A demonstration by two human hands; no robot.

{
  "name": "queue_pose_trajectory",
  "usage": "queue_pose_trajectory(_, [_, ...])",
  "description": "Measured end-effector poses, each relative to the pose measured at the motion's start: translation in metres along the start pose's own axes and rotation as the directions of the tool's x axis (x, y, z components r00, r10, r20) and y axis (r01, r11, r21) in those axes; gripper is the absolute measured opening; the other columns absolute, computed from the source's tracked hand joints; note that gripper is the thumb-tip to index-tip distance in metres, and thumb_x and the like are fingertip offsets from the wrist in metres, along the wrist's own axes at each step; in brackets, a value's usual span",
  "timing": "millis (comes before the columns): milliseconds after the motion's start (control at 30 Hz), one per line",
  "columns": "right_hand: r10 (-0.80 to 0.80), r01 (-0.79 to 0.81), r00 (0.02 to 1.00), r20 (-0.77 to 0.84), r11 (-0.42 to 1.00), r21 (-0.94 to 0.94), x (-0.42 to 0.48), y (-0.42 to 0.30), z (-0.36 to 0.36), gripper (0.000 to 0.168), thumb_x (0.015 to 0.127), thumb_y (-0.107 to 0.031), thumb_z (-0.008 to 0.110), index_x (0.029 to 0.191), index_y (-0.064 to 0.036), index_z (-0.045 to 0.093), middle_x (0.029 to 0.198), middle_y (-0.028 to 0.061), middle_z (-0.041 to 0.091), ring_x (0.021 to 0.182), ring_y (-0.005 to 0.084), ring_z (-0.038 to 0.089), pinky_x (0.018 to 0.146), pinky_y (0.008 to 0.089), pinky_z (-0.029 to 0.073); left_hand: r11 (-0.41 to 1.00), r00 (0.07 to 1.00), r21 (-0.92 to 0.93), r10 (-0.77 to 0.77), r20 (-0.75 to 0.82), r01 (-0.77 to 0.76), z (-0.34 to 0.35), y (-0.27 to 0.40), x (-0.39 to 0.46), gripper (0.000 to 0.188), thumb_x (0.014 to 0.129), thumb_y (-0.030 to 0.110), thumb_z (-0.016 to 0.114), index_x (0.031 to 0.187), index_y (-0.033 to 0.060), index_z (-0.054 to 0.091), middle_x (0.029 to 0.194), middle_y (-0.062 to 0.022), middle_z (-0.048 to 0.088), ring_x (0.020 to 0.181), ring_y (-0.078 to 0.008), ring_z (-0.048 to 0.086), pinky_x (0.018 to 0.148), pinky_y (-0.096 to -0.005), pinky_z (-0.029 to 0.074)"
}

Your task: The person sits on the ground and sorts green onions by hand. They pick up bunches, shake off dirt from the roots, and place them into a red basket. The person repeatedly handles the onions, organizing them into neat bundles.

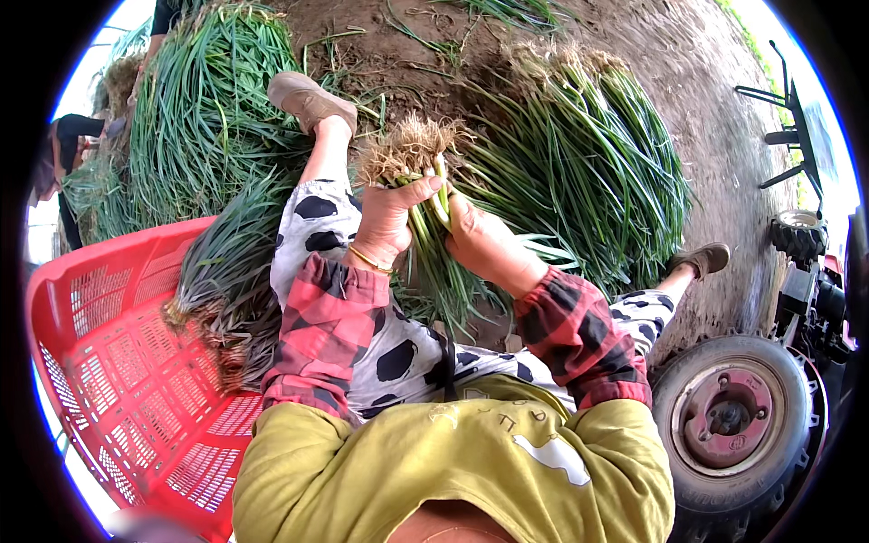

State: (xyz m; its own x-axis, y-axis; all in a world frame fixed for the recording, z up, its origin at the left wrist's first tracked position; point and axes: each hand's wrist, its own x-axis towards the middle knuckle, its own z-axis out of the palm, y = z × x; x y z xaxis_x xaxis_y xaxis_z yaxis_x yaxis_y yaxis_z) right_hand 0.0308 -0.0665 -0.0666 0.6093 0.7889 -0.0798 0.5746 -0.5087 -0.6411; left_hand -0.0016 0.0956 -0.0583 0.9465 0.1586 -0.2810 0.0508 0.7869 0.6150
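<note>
A bunch of rooted green stalks, like garlic chives or scallions (429, 251), is held up between my knees, its pale brown roots upward and its leaves hanging down. My left hand (390, 217) grips it just below the roots, thumb laid across the stalks. On the other side, my right hand (485, 241) has its fingers closed on stalks at the bunch's right edge. The fingertips of both hands are partly hidden by the stalks. Just beyond my right hand lies a large pile of the same plants (584, 163), roots pointing away from me.
At my left, a red plastic basket (129, 407) holds some bunches (231, 258). Behind it rises another tall heap of greens (210, 108), with a bent-over person (68, 149) farther left. A tractor-like machine's wheel (733, 414) stands close at my right. Loose leaves litter the dirt ground (713, 88).
</note>
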Motion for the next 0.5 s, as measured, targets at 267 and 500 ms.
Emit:
queue_pose_trajectory(267, [0.025, -0.146, 0.979, 0.201, 0.775, 0.615, -0.001, -0.029, 0.013, 0.059, 0.054, -0.028, 0.084, 0.099, 0.001, 0.059, 0.089, 0.0141, 0.062, 0.083, 0.0239, 0.059, 0.079, 0.034, 0.047, 0.987, 0.97, 0.074, 0.152, -0.188, -0.14, 0.008, -0.001, -0.052, 0.027, 0.073, -0.005, 0.069, 0.098, 0.0015, 0.06, 0.086, -0.0049, 0.062, 0.073, -0.0167, 0.062, 0.067, -0.0301, 0.054])
queue_pose_trajectory(500, [-0.26, -0.438, 0.832, 0.49, 0.233, 0.868, -0.003, -0.055, 0.005, 0.034, 0.061, -0.009, 0.08, 0.089, -0.001, 0.064, 0.081, 0.0018, 0.063, 0.078, 0.0102, 0.056, 0.074, 0.0258, 0.046, 0.991, 0.964, -0.044, -0.109, 0.243, 0.123, 0.004, 0.027, -0.073, 0.071, 0.068, 0.014, 0.079, 0.128, -0.0014, 0.043, 0.108, -0.0182, 0.062, 0.107, -0.0303, 0.06, 0.093, -0.0373, 0.049])
